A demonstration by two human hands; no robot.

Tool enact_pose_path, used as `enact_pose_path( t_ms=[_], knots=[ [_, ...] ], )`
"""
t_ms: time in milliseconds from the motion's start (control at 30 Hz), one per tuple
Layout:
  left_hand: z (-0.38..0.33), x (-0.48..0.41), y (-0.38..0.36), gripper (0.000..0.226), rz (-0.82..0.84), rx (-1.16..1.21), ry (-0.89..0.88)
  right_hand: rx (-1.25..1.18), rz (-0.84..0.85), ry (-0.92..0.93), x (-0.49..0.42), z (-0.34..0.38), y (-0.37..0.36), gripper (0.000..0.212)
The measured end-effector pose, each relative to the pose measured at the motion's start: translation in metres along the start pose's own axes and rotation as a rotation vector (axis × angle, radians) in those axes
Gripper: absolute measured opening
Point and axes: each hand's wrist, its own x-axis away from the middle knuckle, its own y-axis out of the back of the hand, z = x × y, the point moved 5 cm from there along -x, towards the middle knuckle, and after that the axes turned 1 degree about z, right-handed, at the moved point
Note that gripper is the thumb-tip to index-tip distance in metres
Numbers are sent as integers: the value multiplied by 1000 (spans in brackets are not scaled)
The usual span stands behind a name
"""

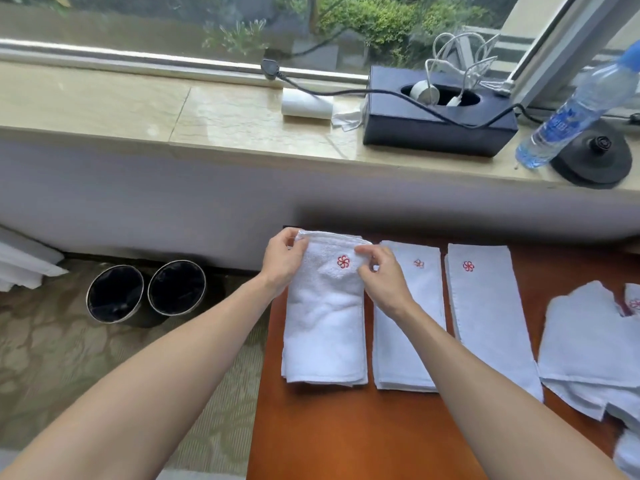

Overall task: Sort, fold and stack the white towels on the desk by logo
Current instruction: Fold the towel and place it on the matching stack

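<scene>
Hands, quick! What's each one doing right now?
Left hand: pinching the folded towel at its far left corner.
Right hand: pinching the same towel's far right corner.

towels [325,327]: white (red pinwheel logo [343,261]) | desk [346,427]: orange-brown

The orange-brown wooden bench [346,438] carries three folded white towel piles side by side near its far edge: left stack [325,327], middle stack [394,358] and right stack [485,306], each showing a red logo. A loose towel heap [581,341] lies at its right side.
</scene>
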Motion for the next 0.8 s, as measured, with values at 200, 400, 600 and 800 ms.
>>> enact_pose_path(
  t_ms=[200, 400, 600, 800],
  knots=[
    [22, -36, -11, 13, -18, 16, 57, 57, 48, -33, -32, -19, -9, 39],
    [43, -53, -19, 14, -24, -39, 111, 117, 104, -56, -45, -31, -21, 46],
    [52, -58, -20, 20, -60, -63, 131, 186, 147, -48, -54, -36, -26, 50],
    [54, -15, -19, 51, 17, -103, 101, 109, 118, -70, -33, -41, -30, 52]
  ],
)
